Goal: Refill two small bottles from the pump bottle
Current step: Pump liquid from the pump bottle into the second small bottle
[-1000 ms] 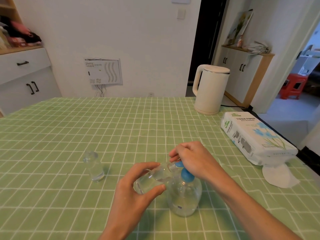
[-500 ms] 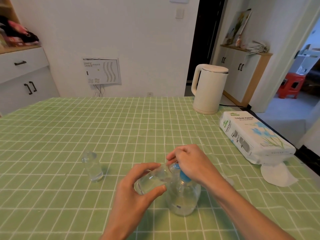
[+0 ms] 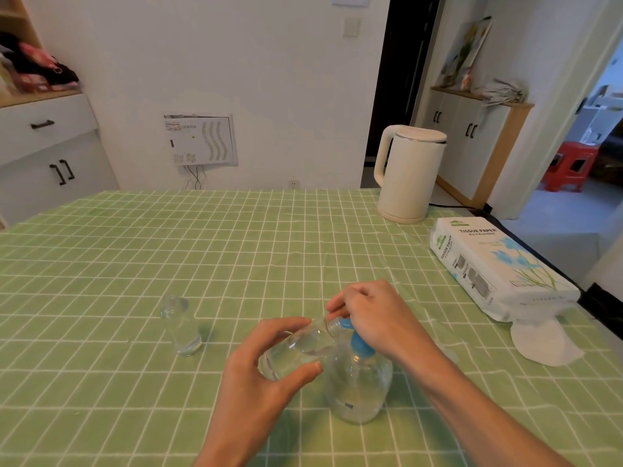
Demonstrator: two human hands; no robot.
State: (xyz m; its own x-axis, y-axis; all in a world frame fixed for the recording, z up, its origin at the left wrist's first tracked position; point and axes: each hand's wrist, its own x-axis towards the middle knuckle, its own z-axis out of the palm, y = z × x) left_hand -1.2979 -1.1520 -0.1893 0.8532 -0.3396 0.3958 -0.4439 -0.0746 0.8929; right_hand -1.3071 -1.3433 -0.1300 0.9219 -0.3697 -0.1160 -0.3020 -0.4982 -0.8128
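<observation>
A clear pump bottle (image 3: 359, 385) with a blue pump top (image 3: 357, 343) stands on the green checked tablecloth near the front. My right hand (image 3: 374, 315) rests over the pump head and covers most of it. My left hand (image 3: 259, 375) holds a small clear bottle (image 3: 296, 348) tilted, its mouth up against the blue spout. Some clear liquid lies in that tilted bottle. A second small clear bottle (image 3: 180, 326) stands upright to the left, apart from both hands, with a little liquid at its bottom.
A white kettle (image 3: 408, 173) stands at the table's far right, its cord trailing off the edge. A pack of tissue paper (image 3: 495, 271) lies along the right edge with a loose white tissue (image 3: 542, 343) in front of it. Cabinets stand beyond the table.
The hands and both bottles keep nearly the same pose. My right hand sits slightly lower on the pump head than one second ago.
</observation>
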